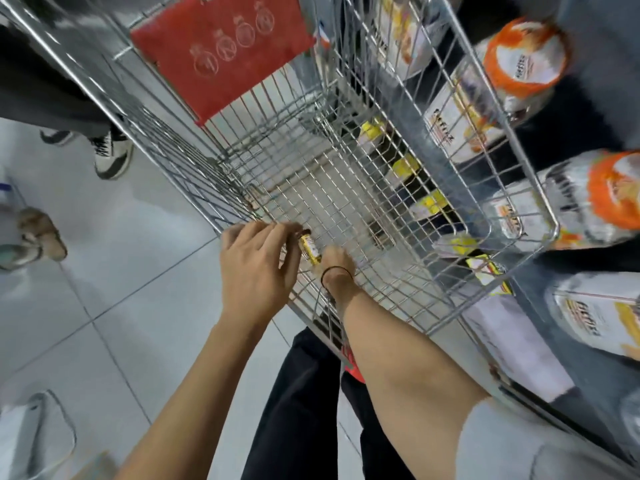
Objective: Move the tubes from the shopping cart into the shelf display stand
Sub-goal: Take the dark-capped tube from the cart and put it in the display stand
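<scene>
A small yellow tube [309, 250] with a dark cap lies at the near corner of the wire shopping cart [346, 188]. My left hand [258, 263] is over the cart's near rim, its fingertips touching the tube's capped end. My right hand [335, 265] reaches into the cart from the right, fingers curled at the tube's other end; a dark band circles that wrist. Both hands seem to hold the tube between them. The shelf display stand [495, 275] on the right carries several yellow tubes, seen through the cart's wire wall.
A red child-seat flap [225, 53] hangs at the cart's far end. Orange-and-white packages [526, 60] fill the shelves on the right. Other people's feet [110, 154] stand on the tiled floor at left. My dark trouser legs are below the cart.
</scene>
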